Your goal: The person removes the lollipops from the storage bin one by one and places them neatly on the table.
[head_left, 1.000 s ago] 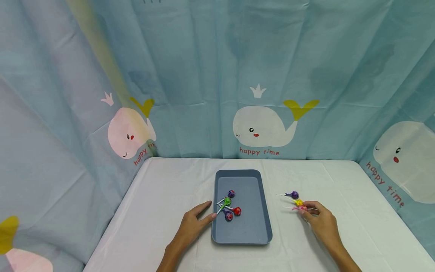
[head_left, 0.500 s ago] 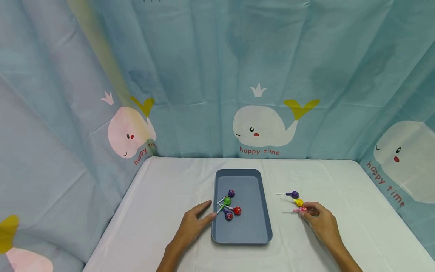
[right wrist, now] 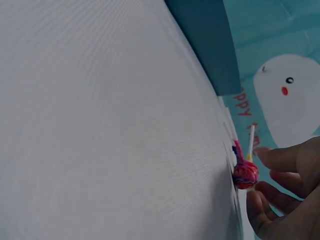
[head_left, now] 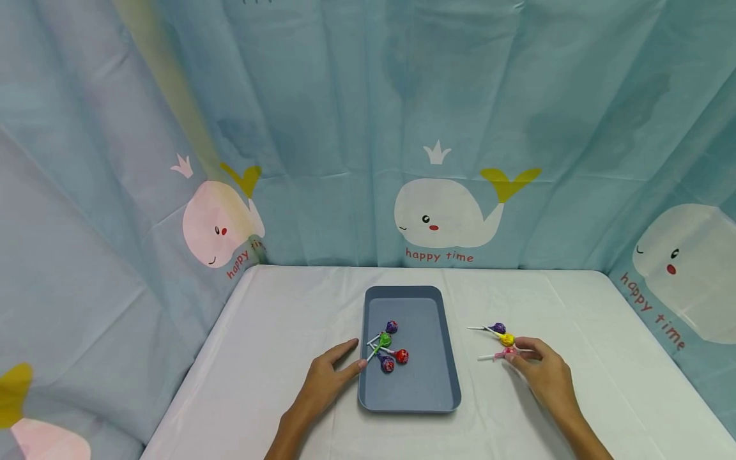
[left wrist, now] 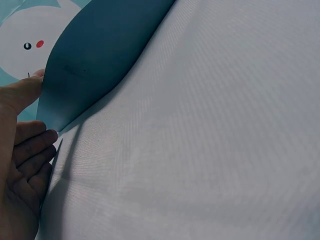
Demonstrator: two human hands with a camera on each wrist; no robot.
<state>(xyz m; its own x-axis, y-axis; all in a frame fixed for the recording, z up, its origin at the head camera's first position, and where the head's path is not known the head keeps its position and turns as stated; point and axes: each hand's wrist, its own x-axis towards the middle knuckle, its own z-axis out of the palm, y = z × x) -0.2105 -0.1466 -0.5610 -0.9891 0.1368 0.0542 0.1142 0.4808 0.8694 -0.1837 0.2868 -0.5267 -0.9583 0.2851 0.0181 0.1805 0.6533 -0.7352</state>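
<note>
My left hand [head_left: 332,377] holds the left rim of a blue-grey tray [head_left: 425,393], thumb over the edge and fingers against the outer wall [left wrist: 85,70]. Inside lie several wrapped lollipops, among them a green one [head_left: 384,340], a red one [head_left: 402,356] and a purple one [head_left: 391,326]. My right hand [head_left: 546,374] is at a pink lollipop [right wrist: 245,175] on the table, thumb tip right at its head. A gap shows between thumb and index finger. The index fingertip is beside a yellow lollipop [head_left: 506,339], which lies against a dark purple lollipop [head_left: 498,328].
A white cloth [head_left: 299,313] covers the table. Behind and at both sides hang light blue curtains [head_left: 322,217] printed with whales. The table's far edge meets the back curtain beyond the tray.
My right index finger has lifted slightly away from the thumb. The yellow lollipop has shifted up a little, its stick now crossing the purple one. My left hand and the tray have not moved.
</note>
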